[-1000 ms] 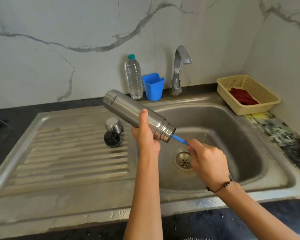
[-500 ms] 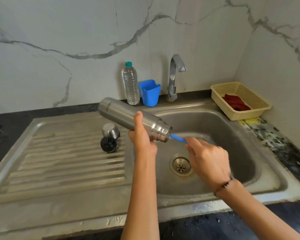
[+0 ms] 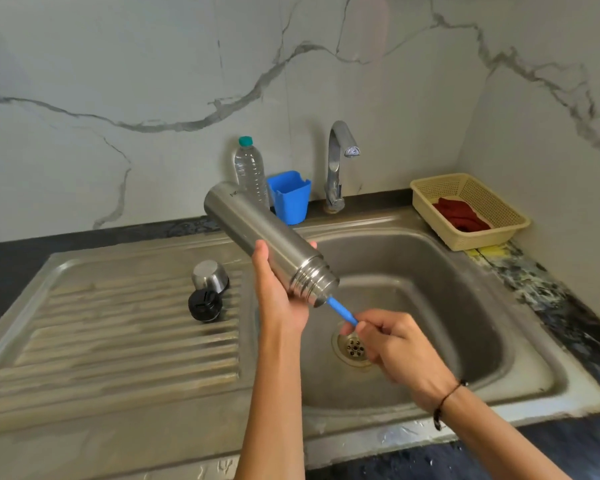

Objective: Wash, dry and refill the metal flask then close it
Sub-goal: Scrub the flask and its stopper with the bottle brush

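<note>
Washing stage: left hand [image 3: 279, 296] grips the tilted flask [image 3: 267, 242]; right hand [image 3: 392, 344] pinches a blue brush handle [image 3: 342, 310] entering its mouth. Drying, refilling and capping evidently remain.

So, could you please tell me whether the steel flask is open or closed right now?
Open: the steel flask shows bare neck threads with a blue brush handle in its mouth; its black stopper lies on the drainboard.

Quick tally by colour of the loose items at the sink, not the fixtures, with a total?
Steel: 2, the flask and the cup lid
Blue: 2, the brush handle and the holder cup
Black: 1, the stopper
Clear: 1, the water bottle
Cream: 1, the basket
Red: 1, the cloth
Total: 8
</note>
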Demonstrator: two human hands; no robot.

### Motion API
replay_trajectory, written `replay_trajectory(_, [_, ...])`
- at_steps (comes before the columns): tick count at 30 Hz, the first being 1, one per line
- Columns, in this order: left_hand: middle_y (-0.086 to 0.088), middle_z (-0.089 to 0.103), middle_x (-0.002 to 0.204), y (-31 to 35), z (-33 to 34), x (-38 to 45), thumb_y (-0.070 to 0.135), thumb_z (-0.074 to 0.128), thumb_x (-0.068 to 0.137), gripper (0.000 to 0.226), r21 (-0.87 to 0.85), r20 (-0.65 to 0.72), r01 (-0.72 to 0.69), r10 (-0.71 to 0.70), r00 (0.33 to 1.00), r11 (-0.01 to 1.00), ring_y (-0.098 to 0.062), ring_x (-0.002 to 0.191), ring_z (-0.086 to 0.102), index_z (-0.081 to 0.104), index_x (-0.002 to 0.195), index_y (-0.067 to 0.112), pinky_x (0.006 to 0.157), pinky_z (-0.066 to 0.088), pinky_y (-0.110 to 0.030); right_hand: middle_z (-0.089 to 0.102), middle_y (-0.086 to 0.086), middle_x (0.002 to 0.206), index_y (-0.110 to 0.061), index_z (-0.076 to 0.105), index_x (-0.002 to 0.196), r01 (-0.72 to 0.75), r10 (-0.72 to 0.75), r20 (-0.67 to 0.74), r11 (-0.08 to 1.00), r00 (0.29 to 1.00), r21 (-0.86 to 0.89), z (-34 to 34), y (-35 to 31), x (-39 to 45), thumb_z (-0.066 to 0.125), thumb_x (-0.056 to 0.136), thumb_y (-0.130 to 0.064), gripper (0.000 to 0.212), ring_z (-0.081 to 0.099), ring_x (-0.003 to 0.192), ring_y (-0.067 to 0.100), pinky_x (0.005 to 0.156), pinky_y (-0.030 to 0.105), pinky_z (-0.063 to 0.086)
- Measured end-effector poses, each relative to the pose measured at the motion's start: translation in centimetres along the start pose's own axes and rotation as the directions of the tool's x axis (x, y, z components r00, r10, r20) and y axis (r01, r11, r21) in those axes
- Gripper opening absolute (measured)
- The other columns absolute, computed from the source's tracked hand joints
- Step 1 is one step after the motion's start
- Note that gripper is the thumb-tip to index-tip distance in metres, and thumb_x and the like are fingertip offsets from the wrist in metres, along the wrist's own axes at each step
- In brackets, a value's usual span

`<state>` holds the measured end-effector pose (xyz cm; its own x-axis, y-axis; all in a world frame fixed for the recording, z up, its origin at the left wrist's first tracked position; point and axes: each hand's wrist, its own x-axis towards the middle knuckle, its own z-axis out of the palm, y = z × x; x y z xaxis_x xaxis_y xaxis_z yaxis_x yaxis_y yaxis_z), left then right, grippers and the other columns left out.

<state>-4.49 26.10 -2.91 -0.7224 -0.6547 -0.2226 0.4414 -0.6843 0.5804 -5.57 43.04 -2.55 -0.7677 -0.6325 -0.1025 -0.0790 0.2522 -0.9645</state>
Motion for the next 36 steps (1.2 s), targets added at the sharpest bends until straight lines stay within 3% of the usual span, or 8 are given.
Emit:
replay_trajectory(4, [-0.013, 0.065, 0.116, -0.6, -0.2, 0.2, 0.046, 0.063, 0.085, 0.058, 0.086, -0.136, -0.034, 0.046, 0.990, 0.996, -0.026, 0.097, 0.066, 0.052, 0.132, 0.013, 0.074, 0.055, -0.039, 0.058, 0.006, 0.054, -0.022, 0.068, 0.082, 0.171, -0.275, -0.126, 0.833, 0.953, -0.526, -0.1, 1.9, -0.4, 0.044, 0.088, -0.030, 0.026, 0.051, 0.049, 0.026, 0.052, 0.034, 0.040])
replay_trajectory(6, [-0.010, 0.066, 0.109, -0.8, 0.7, -0.1, 0.040, 0.058, 0.090, 0.047, 0.134, -0.128, -0.054, 0.071, 0.989, 0.990, -0.022, 0.092, 0.067, 0.051, 0.129, 0.015, 0.071, 0.056, -0.036, 0.051, 0.005, 0.044, -0.018, 0.063, 0.083, 0.186, -0.401, -0.118, 0.642, 0.908, -0.744, 0.1, 1.9, -0.1, 0.044, 0.080, -0.028, 0.022, 0.046, 0.037, 0.032, 0.036, 0.031, 0.033])
replay_trajectory(10, [-0.008, 0.066, 0.104, 0.2, 1.1, 0.0, 0.035, 0.057, 0.092, 0.036, 0.182, -0.158, -0.102, 0.131, 0.979, 0.978, -0.018, 0.085, 0.067, 0.052, 0.123, 0.017, 0.065, 0.055, -0.031, 0.046, 0.000, 0.046, -0.016, 0.053, 0.097, 0.273, -0.617, -0.022, 0.380, 0.787, -0.884, -0.1, 1.8, -0.5, 0.047, 0.077, -0.017, 0.020, 0.040, 0.028, 0.024, 0.029, 0.022, 0.021])
replay_trajectory(13, [-0.008, 0.065, 0.100, 0.5, 1.4, -0.3, 0.034, 0.058, 0.093, 0.034, 0.198, -0.213, -0.127, 0.169, 0.962, 0.972, -0.013, 0.074, 0.068, 0.049, 0.119, 0.015, 0.060, 0.056, -0.030, 0.047, -0.002, 0.050, -0.013, 0.067, 0.105, 0.268, -0.704, -0.029, 0.308, 0.710, -0.913, -0.3, 1.7, -0.7, 0.047, 0.079, -0.016, 0.033, 0.041, 0.031, 0.019, 0.030, 0.021, 0.021])
replay_trajectory(20, [-0.005, 0.062, 0.099, 1.3, 2.1, -0.7, 0.032, 0.061, 0.091, 0.037, 0.200, -0.305, -0.164, 0.220, 0.927, 0.966, -0.015, 0.076, 0.065, 0.046, 0.120, 0.013, 0.053, 0.053, -0.025, 0.045, -0.003, 0.051, -0.014, 0.071, 0.107, 0.232, -0.713, -0.097, 0.350, 0.695, -0.908, 0.1, 1.5, -1.4, 0.056, 0.078, -0.006, 0.033, 0.039, 0.033, 0.017, 0.032, 0.022, 0.023])
replay_trajectory(27, [-0.007, 0.064, 0.102, 0.8, 1.8, -0.6, 0.033, 0.063, 0.090, 0.052, 0.128, -0.340, -0.139, 0.175, 0.924, 0.982, -0.017, 0.079, 0.069, 0.041, 0.132, 0.011, 0.064, 0.058, -0.033, 0.046, -0.003, 0.049, -0.016, 0.072, 0.103, 0.254, -0.726, -0.061, 0.316, 0.685, -0.914, -0.6, 0.8, 0.7, 0.062, 0.073, -0.003, 0.035, 0.041, 0.034, 0.018, 0.033, 0.021, 0.022])
replay_trajectory(32, [-0.005, 0.063, 0.101, 0.6, 1.5, -0.3, 0.032, 0.060, 0.091, 0.052, 0.094, -0.338, -0.177, 0.199, 0.920, 0.980, -0.014, 0.076, 0.068, 0.040, 0.134, 0.013, 0.055, 0.055, -0.026, 0.054, -0.001, 0.051, -0.016, 0.071, 0.096, 0.288, -0.663, -0.140, 0.493, 0.736, -0.821, -0.1, 1.1, 0.8, 0.046, 0.083, -0.016, 0.028, 0.048, 0.036, 0.025, 0.028, 0.027, 0.034])
replay_trajectory(36, [-0.005, 0.063, 0.091, 1.0, 1.7, -0.4, 0.030, 0.059, 0.092, 0.043, 0.071, -0.289, -0.203, 0.214, 0.933, 0.977, -0.013, 0.068, 0.068, 0.045, 0.127, 0.011, 0.056, 0.055, -0.029, 0.055, -0.001, 0.052, -0.014, 0.068, 0.092, 0.297, -0.565, -0.169, 0.637, 0.808, -0.711, -0.2, 1.7, 0.3, 0.042, 0.086, -0.028, 0.029, 0.050, 0.041, 0.025, 0.038, 0.031, 0.039])
